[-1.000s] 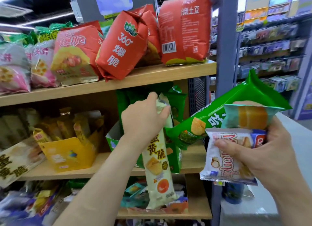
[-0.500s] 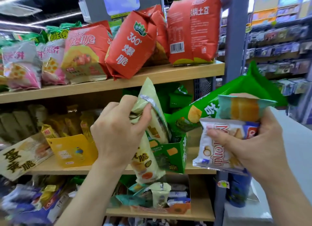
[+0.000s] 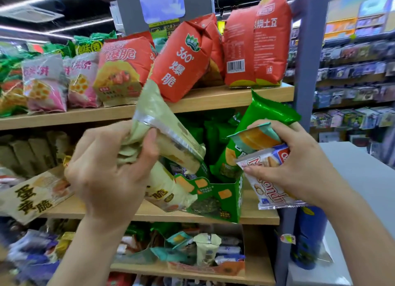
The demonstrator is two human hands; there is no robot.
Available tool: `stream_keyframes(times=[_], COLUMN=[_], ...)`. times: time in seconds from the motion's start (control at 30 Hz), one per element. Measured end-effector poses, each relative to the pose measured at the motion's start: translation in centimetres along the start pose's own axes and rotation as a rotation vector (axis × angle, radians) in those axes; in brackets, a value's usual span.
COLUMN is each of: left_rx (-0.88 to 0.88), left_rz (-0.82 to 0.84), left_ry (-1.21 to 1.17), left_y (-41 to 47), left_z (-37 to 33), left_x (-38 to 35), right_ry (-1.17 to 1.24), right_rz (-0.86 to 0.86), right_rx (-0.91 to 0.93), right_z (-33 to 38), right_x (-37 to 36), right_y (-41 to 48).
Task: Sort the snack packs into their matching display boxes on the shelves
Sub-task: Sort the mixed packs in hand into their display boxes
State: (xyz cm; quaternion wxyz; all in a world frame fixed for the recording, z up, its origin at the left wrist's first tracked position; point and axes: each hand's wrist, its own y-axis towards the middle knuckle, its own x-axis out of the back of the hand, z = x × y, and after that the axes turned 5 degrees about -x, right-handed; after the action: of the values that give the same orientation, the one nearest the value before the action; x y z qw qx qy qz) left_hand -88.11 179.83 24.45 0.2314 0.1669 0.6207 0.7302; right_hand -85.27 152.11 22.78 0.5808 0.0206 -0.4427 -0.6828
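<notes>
My left hand (image 3: 106,172) grips two long cream snack packs (image 3: 162,136) at their middle, held tilted in front of the middle shelf. My right hand (image 3: 299,168) holds three packs together: a long green pack (image 3: 267,112), a small teal and orange pack (image 3: 254,138) and a white pack with red lettering (image 3: 269,191). Between my hands, on the middle shelf, stands a green display box (image 3: 215,200) with several green packs upright in it. At far left, a cream display box (image 3: 32,196) with matching yellow lettering leans on the same shelf.
Large red bags (image 3: 183,61) and pink bags (image 3: 44,82) fill the top shelf (image 3: 235,95). An orange-fronted box (image 3: 205,266) of mixed small packs sits on the lower shelf. A grey upright post (image 3: 307,50) bounds the shelving at right, with a white counter (image 3: 359,179) beyond.
My left hand has drawn the cream packs out of the green box area and swung them up and to the left. My right hand has come closer to the green box with its packs.
</notes>
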Motion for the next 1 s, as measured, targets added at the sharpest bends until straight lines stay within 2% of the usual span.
stream_keyframes(times=[0.07,0.27,0.33,0.5,0.67,0.73,0.8,0.87,1.0], left_rx=[0.036,-0.03,-0.033,0.005,0.12,0.186,0.231,0.27,0.39], left_rz=[-0.021,-0.001,0.01,0.02,0.022,0.034,0.053,0.094,0.23], left_ry=[-0.004,-0.009,-0.033,-0.066,-0.117,-0.153,-0.18,-0.183,-0.164], left_y=[0.4,0.8,0.9,1.5,1.7,1.9,2.1,2.1,1.3], left_z=[0.3,-0.3,-0.4,-0.6,-0.1,0.1,0.2,0.8,3.0], left_x=[0.4,0.3,0.3,0.7,2.1,2.8,3.7,4.8,7.6], right_ry=[-0.044,-0.291,-0.283,-0.238,0.152,0.346,0.535,0.626,0.521], right_rz=[0.097,0.545,0.637,0.635,0.32,0.274,0.301,0.38,0.401], right_rx=[-0.023,-0.048,-0.077,-0.098,-0.135,-0.148,-0.145,-0.159,-0.136], right_z=[-0.1,-0.4,-0.8,-0.8,1.6,3.3,4.6,5.0,5.6], right_x=[-0.2,-3.3,-4.3,-2.7,0.4,0.3,-1.1,-3.4,-8.0], right_y=[0.2,2.4,2.9,2.6,-1.1,-2.3,-3.0,-3.6,-4.1])
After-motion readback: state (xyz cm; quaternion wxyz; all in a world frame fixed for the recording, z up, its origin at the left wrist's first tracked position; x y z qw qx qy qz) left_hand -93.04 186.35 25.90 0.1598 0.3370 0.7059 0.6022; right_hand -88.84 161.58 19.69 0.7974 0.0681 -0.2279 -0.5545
